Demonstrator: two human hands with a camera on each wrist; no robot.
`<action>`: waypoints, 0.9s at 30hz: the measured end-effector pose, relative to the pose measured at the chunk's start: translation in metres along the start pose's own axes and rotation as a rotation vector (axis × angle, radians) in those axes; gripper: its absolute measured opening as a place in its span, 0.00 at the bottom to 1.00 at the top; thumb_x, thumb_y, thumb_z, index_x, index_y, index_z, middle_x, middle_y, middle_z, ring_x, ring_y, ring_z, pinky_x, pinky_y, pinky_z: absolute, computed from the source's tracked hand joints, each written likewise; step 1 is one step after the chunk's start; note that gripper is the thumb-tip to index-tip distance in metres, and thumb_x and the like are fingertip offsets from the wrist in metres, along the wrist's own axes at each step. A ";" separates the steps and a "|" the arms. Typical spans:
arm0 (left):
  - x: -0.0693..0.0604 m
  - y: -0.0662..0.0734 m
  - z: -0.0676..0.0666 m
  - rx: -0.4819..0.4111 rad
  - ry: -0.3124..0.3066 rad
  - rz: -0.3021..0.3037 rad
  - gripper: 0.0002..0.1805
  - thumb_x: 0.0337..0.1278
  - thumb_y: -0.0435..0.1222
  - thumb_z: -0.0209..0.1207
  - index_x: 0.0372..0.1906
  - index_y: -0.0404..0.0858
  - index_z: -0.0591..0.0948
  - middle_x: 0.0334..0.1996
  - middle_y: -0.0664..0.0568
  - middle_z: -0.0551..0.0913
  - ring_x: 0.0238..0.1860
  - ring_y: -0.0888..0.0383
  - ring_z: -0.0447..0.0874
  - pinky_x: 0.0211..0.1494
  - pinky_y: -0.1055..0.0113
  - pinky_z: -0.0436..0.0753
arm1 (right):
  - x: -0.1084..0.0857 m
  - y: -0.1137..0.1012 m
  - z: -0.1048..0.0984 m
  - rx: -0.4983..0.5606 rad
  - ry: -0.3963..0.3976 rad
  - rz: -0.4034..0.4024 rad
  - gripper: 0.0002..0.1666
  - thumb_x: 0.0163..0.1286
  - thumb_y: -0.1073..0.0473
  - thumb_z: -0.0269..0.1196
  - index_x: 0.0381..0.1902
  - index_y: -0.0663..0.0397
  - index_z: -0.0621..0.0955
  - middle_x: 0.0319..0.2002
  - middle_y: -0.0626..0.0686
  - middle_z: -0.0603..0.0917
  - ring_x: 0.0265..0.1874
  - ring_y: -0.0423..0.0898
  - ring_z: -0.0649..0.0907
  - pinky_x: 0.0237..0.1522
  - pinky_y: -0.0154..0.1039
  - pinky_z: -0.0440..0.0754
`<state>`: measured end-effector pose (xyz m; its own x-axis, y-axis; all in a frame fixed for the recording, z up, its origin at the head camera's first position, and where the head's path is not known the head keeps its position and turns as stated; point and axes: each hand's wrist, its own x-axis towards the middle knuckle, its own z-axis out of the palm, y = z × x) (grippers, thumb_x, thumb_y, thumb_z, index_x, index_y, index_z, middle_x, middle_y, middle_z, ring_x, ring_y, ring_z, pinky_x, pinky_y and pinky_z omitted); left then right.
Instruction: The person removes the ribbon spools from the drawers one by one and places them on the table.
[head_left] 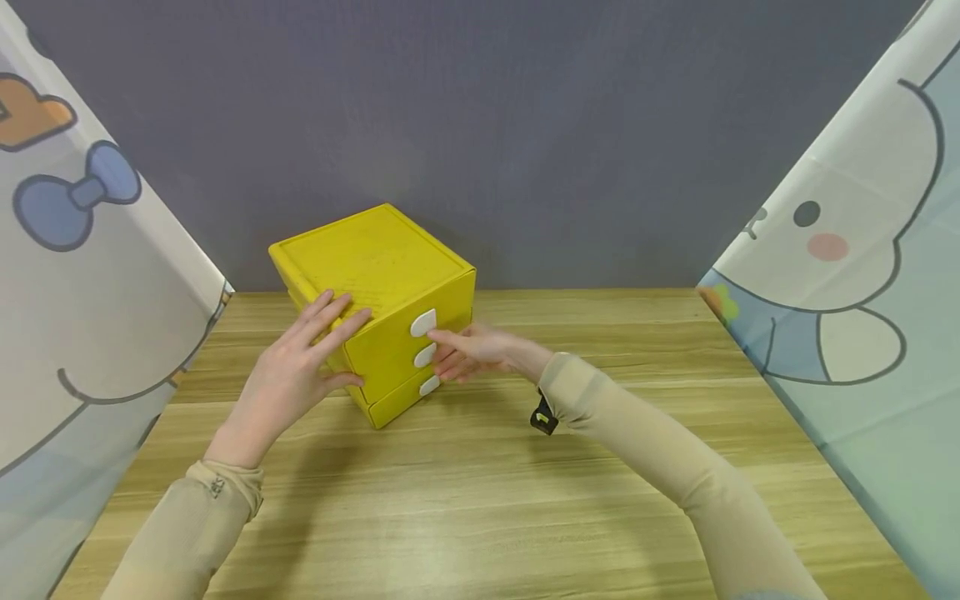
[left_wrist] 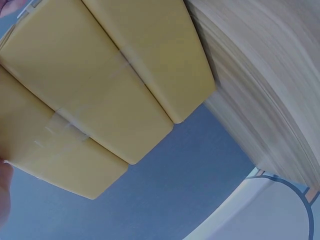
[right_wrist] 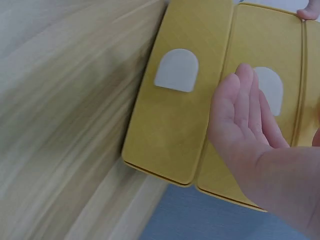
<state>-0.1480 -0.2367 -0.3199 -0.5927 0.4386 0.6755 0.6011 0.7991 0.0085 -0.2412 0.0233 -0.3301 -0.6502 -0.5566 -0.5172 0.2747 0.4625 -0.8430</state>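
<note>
A yellow drawer box [head_left: 375,258] with three stacked drawers stands at an angle on the table. Each drawer front carries a white tab handle, among them the top handle [head_left: 423,322] and the bottom handle [right_wrist: 177,70]. My left hand [head_left: 288,371] rests on the box's near left corner, fingers spread over the top edge and thumb by the front. At the drawer fronts is my right hand [head_left: 480,348], its thumb by the top handle and its fairly straight fingers [right_wrist: 244,102] by the middle handle [right_wrist: 270,87]. Whether those fingertips touch the handle is unclear. All drawers look closed.
The wooden table [head_left: 465,508] extends around the box. A dark grey wall [head_left: 585,150] stands behind it, and cartoon-printed panels [head_left: 847,250] flank both sides. A black strap piece [head_left: 543,417] hangs beneath the right wrist.
</note>
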 end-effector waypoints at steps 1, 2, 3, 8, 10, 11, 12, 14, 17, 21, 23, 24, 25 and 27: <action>0.000 0.000 0.000 -0.001 0.001 0.002 0.53 0.18 0.38 0.79 0.65 0.45 0.72 0.65 0.41 0.72 0.69 0.41 0.67 0.47 0.49 0.86 | 0.001 0.002 0.000 0.006 0.001 0.007 0.36 0.73 0.38 0.51 0.55 0.66 0.78 0.56 0.65 0.81 0.58 0.59 0.80 0.63 0.52 0.79; 0.000 0.000 0.000 -0.001 0.001 0.003 0.52 0.18 0.38 0.79 0.65 0.45 0.73 0.65 0.41 0.73 0.69 0.41 0.67 0.47 0.49 0.86 | 0.001 0.003 0.001 0.010 0.002 0.013 0.36 0.72 0.38 0.51 0.55 0.66 0.78 0.56 0.65 0.81 0.58 0.59 0.80 0.63 0.53 0.78; 0.000 0.000 0.000 -0.003 0.001 0.004 0.52 0.18 0.38 0.79 0.65 0.44 0.73 0.65 0.41 0.73 0.68 0.41 0.67 0.48 0.49 0.86 | 0.002 0.005 0.001 0.012 0.002 0.017 0.36 0.72 0.38 0.51 0.55 0.66 0.78 0.57 0.65 0.81 0.58 0.59 0.80 0.64 0.54 0.77; 0.000 0.001 0.000 -0.008 0.003 0.005 0.52 0.18 0.38 0.79 0.65 0.44 0.73 0.65 0.40 0.72 0.68 0.41 0.67 0.51 0.48 0.84 | 0.005 0.010 0.005 0.006 0.016 0.020 0.34 0.72 0.39 0.52 0.53 0.66 0.78 0.54 0.64 0.82 0.46 0.52 0.86 0.55 0.48 0.84; 0.000 0.001 0.000 -0.009 0.005 0.004 0.52 0.18 0.38 0.79 0.65 0.43 0.73 0.65 0.40 0.72 0.68 0.40 0.67 0.52 0.48 0.84 | 0.006 0.010 0.006 0.013 0.019 0.027 0.34 0.72 0.39 0.52 0.53 0.66 0.78 0.54 0.64 0.83 0.41 0.47 0.86 0.50 0.43 0.86; 0.000 0.001 0.000 -0.010 0.005 0.004 0.52 0.18 0.38 0.79 0.65 0.43 0.73 0.65 0.40 0.72 0.68 0.40 0.67 0.53 0.48 0.84 | 0.006 0.011 0.007 0.017 0.018 0.032 0.34 0.72 0.39 0.52 0.53 0.66 0.78 0.54 0.63 0.83 0.39 0.46 0.86 0.48 0.42 0.86; 0.001 0.001 0.000 -0.010 0.006 0.005 0.52 0.18 0.38 0.79 0.65 0.43 0.73 0.65 0.40 0.72 0.68 0.40 0.67 0.53 0.47 0.84 | 0.007 0.011 0.007 0.021 0.018 0.034 0.34 0.72 0.39 0.52 0.53 0.66 0.78 0.54 0.63 0.83 0.38 0.45 0.86 0.47 0.41 0.87; 0.000 0.001 0.000 -0.013 0.006 0.004 0.53 0.18 0.38 0.79 0.65 0.43 0.73 0.65 0.40 0.72 0.68 0.40 0.67 0.53 0.47 0.83 | 0.008 0.012 0.008 0.025 0.017 0.043 0.34 0.72 0.38 0.52 0.53 0.65 0.78 0.53 0.63 0.83 0.37 0.44 0.86 0.47 0.41 0.87; 0.000 0.000 0.001 -0.017 0.004 0.002 0.53 0.18 0.38 0.79 0.65 0.43 0.72 0.65 0.40 0.72 0.68 0.40 0.67 0.53 0.47 0.84 | 0.010 0.013 0.009 0.022 0.021 0.051 0.34 0.71 0.38 0.53 0.53 0.64 0.78 0.53 0.62 0.83 0.39 0.46 0.87 0.49 0.42 0.87; 0.000 0.000 0.001 -0.025 -0.002 -0.001 0.53 0.19 0.38 0.80 0.66 0.43 0.72 0.66 0.40 0.71 0.69 0.40 0.66 0.55 0.47 0.83 | 0.012 0.013 0.010 0.029 0.019 0.059 0.33 0.72 0.39 0.52 0.54 0.64 0.78 0.53 0.62 0.83 0.49 0.54 0.85 0.50 0.43 0.86; 0.000 0.000 0.001 -0.028 -0.004 -0.001 0.53 0.19 0.38 0.80 0.66 0.43 0.72 0.66 0.40 0.71 0.69 0.40 0.66 0.56 0.46 0.82 | 0.013 0.013 0.011 0.031 0.017 0.062 0.33 0.72 0.39 0.52 0.54 0.63 0.78 0.53 0.62 0.83 0.52 0.56 0.84 0.48 0.41 0.87; 0.000 0.000 0.001 -0.028 -0.004 -0.001 0.53 0.19 0.38 0.80 0.66 0.43 0.72 0.66 0.40 0.71 0.69 0.40 0.66 0.57 0.46 0.82 | 0.014 0.013 0.011 0.031 0.016 0.061 0.33 0.72 0.39 0.52 0.54 0.63 0.78 0.53 0.62 0.83 0.51 0.55 0.84 0.47 0.40 0.87; 0.000 0.000 0.001 -0.028 -0.004 -0.001 0.53 0.19 0.38 0.80 0.66 0.43 0.72 0.66 0.40 0.71 0.69 0.40 0.66 0.57 0.46 0.82 | 0.014 0.013 0.012 0.031 0.014 0.061 0.33 0.72 0.39 0.52 0.54 0.63 0.78 0.53 0.62 0.83 0.50 0.55 0.85 0.45 0.39 0.87; 0.000 0.000 0.001 -0.030 -0.003 -0.001 0.53 0.18 0.38 0.80 0.66 0.43 0.72 0.66 0.40 0.71 0.69 0.40 0.66 0.57 0.46 0.82 | 0.015 0.013 0.013 0.032 0.016 0.064 0.32 0.72 0.38 0.52 0.54 0.62 0.79 0.52 0.61 0.84 0.46 0.52 0.86 0.42 0.37 0.87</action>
<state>-0.1483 -0.2365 -0.3207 -0.5950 0.4389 0.6733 0.6161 0.7871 0.0314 -0.2385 0.0121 -0.3505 -0.6419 -0.5152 -0.5679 0.3387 0.4740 -0.8128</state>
